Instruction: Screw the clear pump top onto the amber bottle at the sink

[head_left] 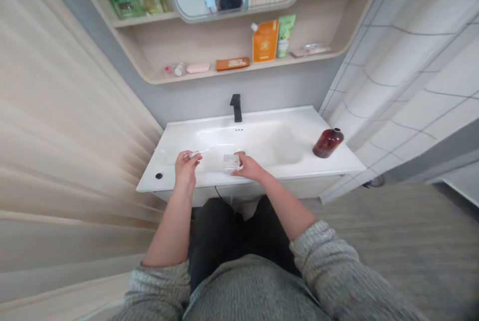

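My left hand (pixel 186 167) is over the near left part of a white washbasin (pixel 284 117), with its fingers closed on a thin white stick-like item (pixel 199 152), possibly a toothbrush. My right hand (pixel 249 168) grips a small transparent plastic box (pixel 231 162) by its right side, and the box sits low over the basin's near side. The two hands are apart, with the box between them. Both forearms reach out from grey knitted sleeves.
A black faucet (pixel 235 107) rises behind the basin. An amber bottle (pixel 328 142) lies on the counter's right side, and a black drain plug (pixel 159 176) is at left. Toiletries line a wooden shelf (pixel 224 68) above, below a mirror. Tiled wall stands at right.
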Motion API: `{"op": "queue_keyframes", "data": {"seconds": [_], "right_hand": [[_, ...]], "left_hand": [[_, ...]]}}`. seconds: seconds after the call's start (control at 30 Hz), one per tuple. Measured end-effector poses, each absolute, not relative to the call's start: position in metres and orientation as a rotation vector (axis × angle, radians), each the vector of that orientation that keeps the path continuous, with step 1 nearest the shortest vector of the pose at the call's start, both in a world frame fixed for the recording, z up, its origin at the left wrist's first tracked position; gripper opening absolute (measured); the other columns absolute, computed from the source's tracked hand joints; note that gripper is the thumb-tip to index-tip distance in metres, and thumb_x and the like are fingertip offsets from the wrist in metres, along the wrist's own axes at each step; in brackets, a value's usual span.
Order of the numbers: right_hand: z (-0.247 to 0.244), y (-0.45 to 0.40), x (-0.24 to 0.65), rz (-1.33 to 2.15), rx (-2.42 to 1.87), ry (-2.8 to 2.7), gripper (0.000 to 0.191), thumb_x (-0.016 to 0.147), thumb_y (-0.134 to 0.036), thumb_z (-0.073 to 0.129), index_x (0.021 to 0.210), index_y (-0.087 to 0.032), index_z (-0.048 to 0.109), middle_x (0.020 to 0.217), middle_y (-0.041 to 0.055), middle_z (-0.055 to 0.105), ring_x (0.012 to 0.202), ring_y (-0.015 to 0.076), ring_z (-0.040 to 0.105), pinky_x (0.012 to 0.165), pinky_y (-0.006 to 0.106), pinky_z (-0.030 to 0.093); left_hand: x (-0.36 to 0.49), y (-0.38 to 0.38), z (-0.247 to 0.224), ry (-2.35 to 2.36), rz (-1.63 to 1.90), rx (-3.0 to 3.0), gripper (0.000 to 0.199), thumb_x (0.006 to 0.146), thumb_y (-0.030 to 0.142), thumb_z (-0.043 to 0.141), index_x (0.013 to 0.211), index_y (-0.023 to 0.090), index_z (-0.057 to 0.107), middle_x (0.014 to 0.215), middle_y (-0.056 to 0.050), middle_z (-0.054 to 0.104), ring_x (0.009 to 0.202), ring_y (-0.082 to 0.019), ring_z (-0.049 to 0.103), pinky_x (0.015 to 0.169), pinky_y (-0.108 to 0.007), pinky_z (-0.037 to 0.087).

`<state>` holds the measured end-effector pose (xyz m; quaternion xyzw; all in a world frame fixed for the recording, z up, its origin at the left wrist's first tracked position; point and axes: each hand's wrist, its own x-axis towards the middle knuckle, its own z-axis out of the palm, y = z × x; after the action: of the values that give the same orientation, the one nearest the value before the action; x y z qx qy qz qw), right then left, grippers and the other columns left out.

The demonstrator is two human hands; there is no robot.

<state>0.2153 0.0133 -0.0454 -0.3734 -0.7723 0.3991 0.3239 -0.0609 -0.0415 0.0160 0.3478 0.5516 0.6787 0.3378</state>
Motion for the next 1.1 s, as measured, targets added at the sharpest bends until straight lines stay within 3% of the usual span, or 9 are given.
{"op": "queue_keyframes", "data": {"seconds": [0.1,0.33,0.5,0.63,0.83,1.1], "right_hand": [[-0.049,0.015,0.216,1.049,-0.968,-2.030,0.067,0.073,-0.040,0.097,0.128,-0.024,0.062,0.102,0.0004,0.071,0.087,0.0219,0.065,0.083,0.033,0.050],[-0.048,0.015,0.217,1.006,-1.026,-2.041,0.067,0.075,-0.038,0.097,0.129,-0.026,0.060,0.101,0.0010,0.072,0.088,0.0230,0.067,0.083,0.034,0.052],[-0.049,0.013,0.218,0.990,-1.025,-2.054,0.064,0.076,-0.040,0.095,0.127,-0.027,0.059,0.100,-0.0001,0.072,0.088,0.0234,0.068,0.084,0.035,0.053],[-0.048,0.014,0.218,1.012,-1.022,-2.042,0.064,0.076,-0.040,0.094,0.128,-0.027,0.059,0.101,0.0000,0.072,0.089,0.0229,0.068,0.085,0.035,0.054],[-0.044,0.014,0.217,1.016,-1.061,-2.044,0.072,0.073,-0.040,0.097,0.132,-0.027,0.059,0.102,0.0002,0.073,0.089,0.0229,0.068,0.086,0.036,0.053],[-0.043,0.012,0.217,1.026,-1.064,-2.034,0.069,0.073,-0.039,0.096,0.129,-0.026,0.060,0.099,-0.0009,0.072,0.088,0.0229,0.067,0.085,0.035,0.053]], "left_hand": [[-0.100,-0.060,-0.005,1.668,1.738,0.914,0.052,0.063,0.049,0.090,0.095,0.023,0.058,0.083,0.002,0.066,0.076,-0.020,0.074,0.073,-0.030,0.053],[-0.158,-0.069,-0.022,2.477,1.358,1.305,0.038,0.080,0.053,0.082,0.102,0.023,0.075,0.080,-0.002,0.068,0.082,-0.027,0.067,0.090,-0.042,0.053],[-0.169,-0.054,-0.030,2.555,1.268,1.305,0.032,0.085,0.044,0.076,0.107,0.021,0.076,0.084,-0.005,0.068,0.086,-0.029,0.066,0.092,-0.043,0.054],[-0.170,-0.056,-0.040,2.635,1.186,1.452,0.029,0.084,0.034,0.073,0.109,0.020,0.073,0.101,-0.011,0.071,0.097,-0.032,0.068,0.098,-0.045,0.053],[-0.169,-0.058,-0.047,2.680,1.038,1.616,0.035,0.090,0.042,0.071,0.114,0.017,0.071,0.106,-0.016,0.073,0.107,-0.039,0.065,0.108,-0.053,0.047],[-0.156,-0.064,-0.037,2.696,1.089,1.609,0.043,0.092,0.041,0.070,0.125,0.015,0.068,0.124,-0.022,0.067,0.122,-0.042,0.057,0.113,-0.058,0.041]]}}
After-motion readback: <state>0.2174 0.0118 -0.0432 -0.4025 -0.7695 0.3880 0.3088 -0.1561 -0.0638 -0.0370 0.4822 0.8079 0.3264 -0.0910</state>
